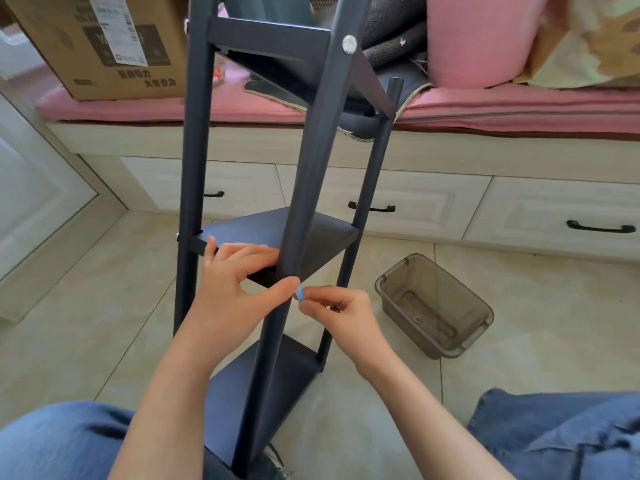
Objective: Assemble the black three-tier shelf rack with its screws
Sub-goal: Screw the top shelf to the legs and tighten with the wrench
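The black three-tier rack [313,161] stands upright on the floor between my knees, with three triangular shelves on three poles. A silver screw head [349,44] shows on the front pole at the top shelf. My left hand [239,282] grips the front corner of the middle shelf [263,225], thumb against the front pole. My right hand [341,311] pinches a small blue piece [300,292] against the front pole at that corner. What the piece is cannot be told.
A smoky clear plastic bin [434,304] lies on the tiled floor to the right, a small ring inside. Behind is a window seat with drawers [415,202], pink cushions and a cardboard box [100,46]. My jean-clad knees frame the bottom corners.
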`<action>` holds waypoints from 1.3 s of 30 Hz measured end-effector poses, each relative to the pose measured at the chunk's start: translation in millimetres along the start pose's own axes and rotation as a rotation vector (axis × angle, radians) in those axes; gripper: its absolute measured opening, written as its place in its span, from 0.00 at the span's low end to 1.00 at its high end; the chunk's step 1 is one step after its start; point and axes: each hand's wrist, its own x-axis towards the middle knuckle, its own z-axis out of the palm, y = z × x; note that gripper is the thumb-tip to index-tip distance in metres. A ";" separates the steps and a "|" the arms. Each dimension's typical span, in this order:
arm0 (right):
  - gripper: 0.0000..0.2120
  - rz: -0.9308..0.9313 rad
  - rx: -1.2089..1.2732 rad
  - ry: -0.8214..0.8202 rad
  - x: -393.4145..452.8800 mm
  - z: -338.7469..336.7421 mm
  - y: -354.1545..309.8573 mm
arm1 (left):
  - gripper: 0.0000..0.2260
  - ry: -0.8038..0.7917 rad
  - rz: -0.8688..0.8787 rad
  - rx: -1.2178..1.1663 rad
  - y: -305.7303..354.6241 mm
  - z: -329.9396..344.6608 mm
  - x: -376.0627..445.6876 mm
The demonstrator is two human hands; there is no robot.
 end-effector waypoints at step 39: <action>0.14 0.287 -0.178 0.288 99.0 -104.8 -13.8 | 0.18 0.077 -0.247 0.249 29.9 10.5 -12.3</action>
